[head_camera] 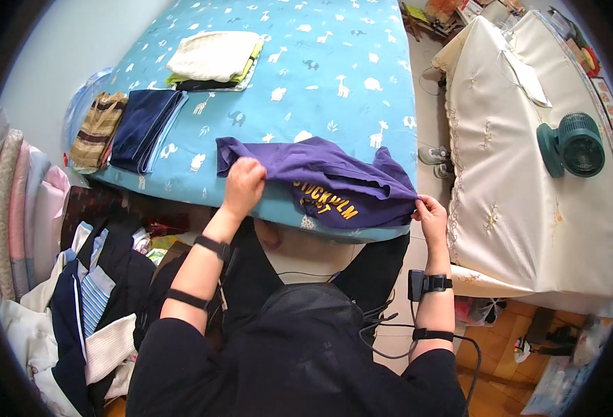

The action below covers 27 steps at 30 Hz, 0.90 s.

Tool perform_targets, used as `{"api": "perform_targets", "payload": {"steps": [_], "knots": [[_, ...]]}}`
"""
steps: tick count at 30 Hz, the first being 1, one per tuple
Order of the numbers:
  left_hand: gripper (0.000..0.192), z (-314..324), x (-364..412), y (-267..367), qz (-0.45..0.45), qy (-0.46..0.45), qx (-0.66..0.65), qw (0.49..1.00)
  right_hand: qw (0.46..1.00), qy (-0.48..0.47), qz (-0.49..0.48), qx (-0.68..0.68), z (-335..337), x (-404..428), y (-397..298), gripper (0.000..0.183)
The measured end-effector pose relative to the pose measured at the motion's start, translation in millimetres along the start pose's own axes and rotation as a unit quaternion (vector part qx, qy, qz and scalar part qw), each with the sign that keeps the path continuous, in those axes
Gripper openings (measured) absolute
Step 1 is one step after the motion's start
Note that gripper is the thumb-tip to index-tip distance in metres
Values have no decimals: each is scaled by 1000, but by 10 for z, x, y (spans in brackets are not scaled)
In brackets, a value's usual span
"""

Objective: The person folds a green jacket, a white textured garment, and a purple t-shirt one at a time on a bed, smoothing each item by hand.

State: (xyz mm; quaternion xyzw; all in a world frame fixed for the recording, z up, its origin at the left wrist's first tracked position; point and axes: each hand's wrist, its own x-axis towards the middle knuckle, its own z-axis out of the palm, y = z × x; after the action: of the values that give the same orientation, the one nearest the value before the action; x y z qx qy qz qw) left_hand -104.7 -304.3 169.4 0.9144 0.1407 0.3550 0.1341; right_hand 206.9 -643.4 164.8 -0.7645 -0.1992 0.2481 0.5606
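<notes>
A purple shirt [311,161] with yellow lettering lies spread sideways over the near edge of a bed [306,99]. Its lower part droops over the mattress edge, and a dark opening runs across its right portion. My left hand [245,185] grips the fabric near the shirt's left end, fingers curled in. At the opposite end, the thumb and fingers of my right hand [430,213] pinch the right corner. Folds hide parts of the lettering.
Folded on the bed are a white garment [212,54] atop others, navy clothes [142,127] and a striped brown piece [97,130]. Loose clothes [87,297] heap at lower left. On the right, a cream-covered table [494,198] holds a green fan [572,143]. A cable [476,359] hangs by my right arm.
</notes>
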Motion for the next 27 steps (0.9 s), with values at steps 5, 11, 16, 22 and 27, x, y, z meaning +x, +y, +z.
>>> {"api": "perform_targets", "payload": {"steps": [5,11,16,22,27], "knots": [[19,-174,-464,162,10,-181,-39,983,1000,11,-4,-8,75,29,84,14],[17,129,-153,91,-65,-34,-82,994,1000,18,-1,-2,101,47,71,14],[18,334,-4,52,-65,-121,-45,989,998,29,-5,-58,38,31,99,15],[20,340,-23,-43,-58,-160,-29,985,991,22,-23,-130,25,63,75,12],[24,413,-64,-83,-11,-166,14,986,998,17,-33,-52,85,136,-158,13]]}}
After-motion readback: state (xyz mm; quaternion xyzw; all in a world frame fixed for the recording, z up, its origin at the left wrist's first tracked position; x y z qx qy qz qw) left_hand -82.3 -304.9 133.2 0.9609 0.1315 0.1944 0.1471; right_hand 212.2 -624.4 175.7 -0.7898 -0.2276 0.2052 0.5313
